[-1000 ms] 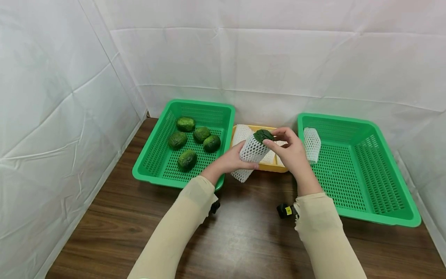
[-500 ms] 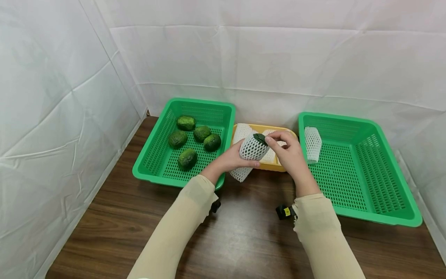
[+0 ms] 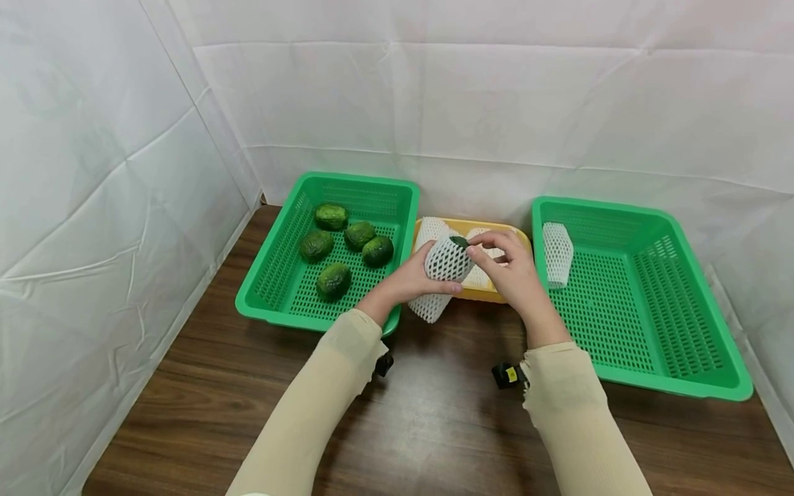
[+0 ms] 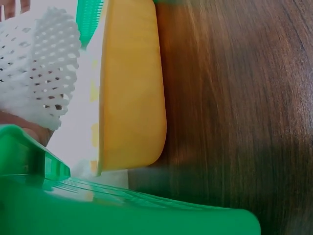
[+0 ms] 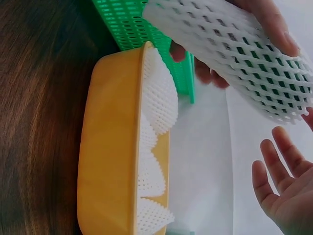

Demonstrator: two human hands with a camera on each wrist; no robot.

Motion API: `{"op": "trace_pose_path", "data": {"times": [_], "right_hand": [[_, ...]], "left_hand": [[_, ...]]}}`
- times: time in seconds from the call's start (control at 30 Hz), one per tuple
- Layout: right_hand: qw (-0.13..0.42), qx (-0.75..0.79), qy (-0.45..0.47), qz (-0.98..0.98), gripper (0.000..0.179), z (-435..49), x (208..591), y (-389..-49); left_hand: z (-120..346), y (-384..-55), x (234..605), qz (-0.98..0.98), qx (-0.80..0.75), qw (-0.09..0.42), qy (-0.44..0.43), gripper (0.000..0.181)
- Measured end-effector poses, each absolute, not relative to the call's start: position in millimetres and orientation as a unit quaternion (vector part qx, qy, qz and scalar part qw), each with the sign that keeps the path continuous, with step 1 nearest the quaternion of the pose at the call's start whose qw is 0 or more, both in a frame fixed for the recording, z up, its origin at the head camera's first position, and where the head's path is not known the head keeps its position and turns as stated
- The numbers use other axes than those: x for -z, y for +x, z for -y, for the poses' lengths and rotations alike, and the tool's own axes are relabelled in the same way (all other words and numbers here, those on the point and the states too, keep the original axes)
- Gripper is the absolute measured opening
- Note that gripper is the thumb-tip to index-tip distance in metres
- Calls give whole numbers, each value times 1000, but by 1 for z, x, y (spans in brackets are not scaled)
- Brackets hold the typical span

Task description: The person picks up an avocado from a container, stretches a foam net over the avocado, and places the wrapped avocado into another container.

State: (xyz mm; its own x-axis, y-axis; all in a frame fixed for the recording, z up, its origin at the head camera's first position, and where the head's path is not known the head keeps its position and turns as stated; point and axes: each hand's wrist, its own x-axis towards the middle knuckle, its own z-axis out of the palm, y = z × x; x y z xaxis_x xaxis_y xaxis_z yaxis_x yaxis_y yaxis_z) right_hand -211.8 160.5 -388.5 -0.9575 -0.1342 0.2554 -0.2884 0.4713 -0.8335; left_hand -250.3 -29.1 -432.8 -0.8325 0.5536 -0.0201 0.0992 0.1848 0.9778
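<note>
In the head view my left hand (image 3: 411, 279) grips a white foam fruit net (image 3: 445, 262) with a dark green avocado (image 3: 460, 242) inside it. Only the avocado's tip pokes out of the net's upper right end. There the thumb and forefinger of my right hand (image 3: 515, 279) pinch the net's rim; its other fingers are spread away in the right wrist view. Seen from that wrist, green shows through the mesh at one end of the net (image 5: 234, 49), while the other end hangs loose. The left wrist view catches this loose white end (image 4: 41, 68).
A green basket (image 3: 267, 318) with several avocados (image 3: 333, 282) stands left. Behind my hands is a yellow tray (image 3: 486, 296) of foam nets, one (image 3: 428, 308) hanging over its front. The right green basket (image 3: 682, 389) has a netted piece (image 3: 557, 255) at its left side.
The net now covers more of the avocado, leaving just the tip bare. My right hand has shifted slightly left and down along with the net's rim; my left hand keeps its grip.
</note>
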Motion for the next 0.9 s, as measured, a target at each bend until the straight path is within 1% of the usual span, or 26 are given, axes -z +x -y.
{"op": "trace_pose_path", "data": {"times": [0.1, 0.2, 0.37, 0.63, 0.9], "right_hand": [[80, -502, 129, 851, 29, -160, 390, -212], [74, -505, 136, 849, 28, -159, 390, -212], [51, -497, 138, 855, 30, -155, 391, -214], [-2, -491, 120, 863, 40, -153, 389, -215], [-22, -474, 104, 874, 44, -152, 392, -214]], "left_hand": [[30, -251, 434, -744, -603, 189, 219, 71], [30, -252, 435, -746, -601, 187, 217, 73], [31, -251, 435, -752, -595, 188, 215, 73], [31, -251, 433, -759, -587, 186, 213, 73], [31, -250, 434, -757, -592, 179, 211, 71]]}}
